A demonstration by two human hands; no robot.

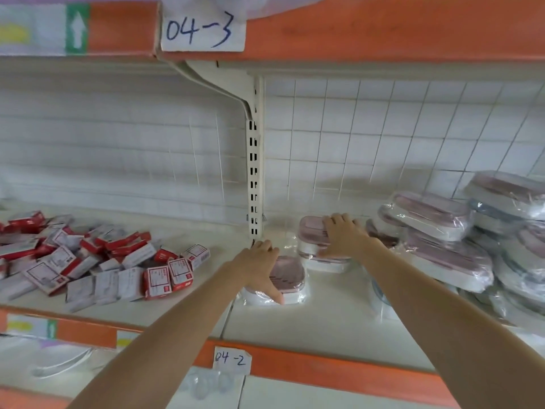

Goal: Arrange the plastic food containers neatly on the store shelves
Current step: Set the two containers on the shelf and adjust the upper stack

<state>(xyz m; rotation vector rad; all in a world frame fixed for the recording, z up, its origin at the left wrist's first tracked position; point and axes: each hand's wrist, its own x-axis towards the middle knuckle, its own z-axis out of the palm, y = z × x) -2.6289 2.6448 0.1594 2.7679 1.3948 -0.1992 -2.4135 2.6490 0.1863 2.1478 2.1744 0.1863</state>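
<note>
On the shelf (324, 317) by the upright post, the left hand (261, 265) lies flat-fingered on a pink-lidded container (290, 274). Just behind, the right hand (343, 236) spreads open-fingered atop a two-high container stack (312, 249).

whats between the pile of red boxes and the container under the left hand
In the head view, only bare shelf and the left hand lie between the red boxes and that container.

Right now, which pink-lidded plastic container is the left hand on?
The single wrapped pink-lidded container nearest the shelf's front edge, beside the upright post. The left hand rests on it; the right hand lies on the two-high stack behind.
</note>
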